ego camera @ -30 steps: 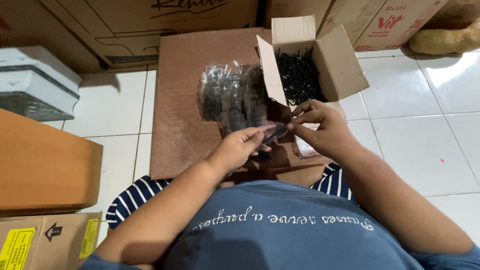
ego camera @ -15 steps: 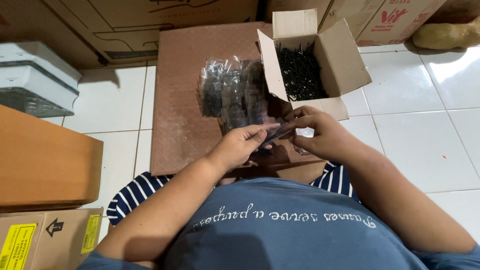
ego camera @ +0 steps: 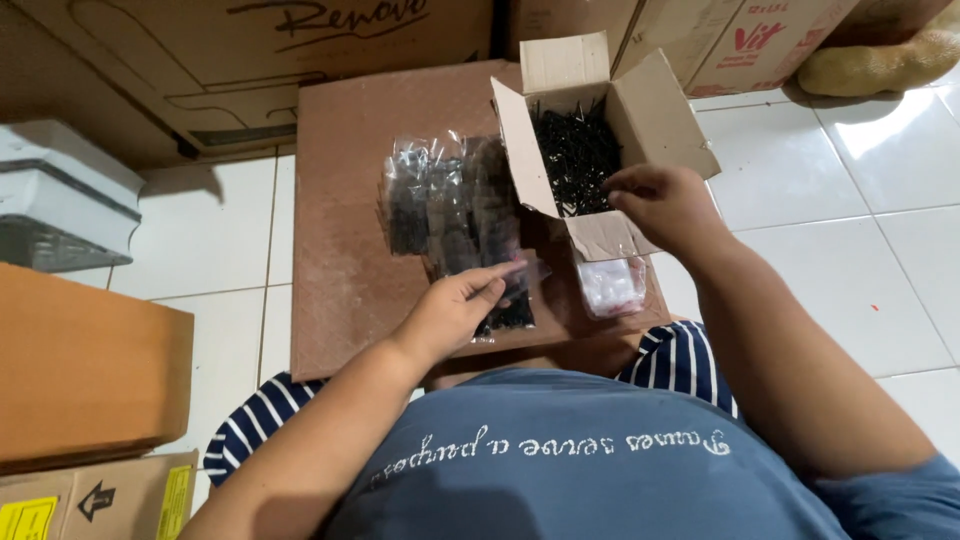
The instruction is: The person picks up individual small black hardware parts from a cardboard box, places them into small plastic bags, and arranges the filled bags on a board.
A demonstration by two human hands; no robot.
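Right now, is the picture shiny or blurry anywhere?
Head view: the white floor tiles glare brightly at upper right; the clear bags glint with small highlights; the right hand over the open box looks slightly soft; the left hand is sharper.

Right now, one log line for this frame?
left hand: holds small clear bag | right hand: reaching into open box of black screws | filled bags: on brown board

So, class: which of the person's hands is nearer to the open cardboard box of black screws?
The right. The right hand reaches into the open cardboard box at its lower right edge; the left hand is apart from it, lower left, holding a small clear bag.
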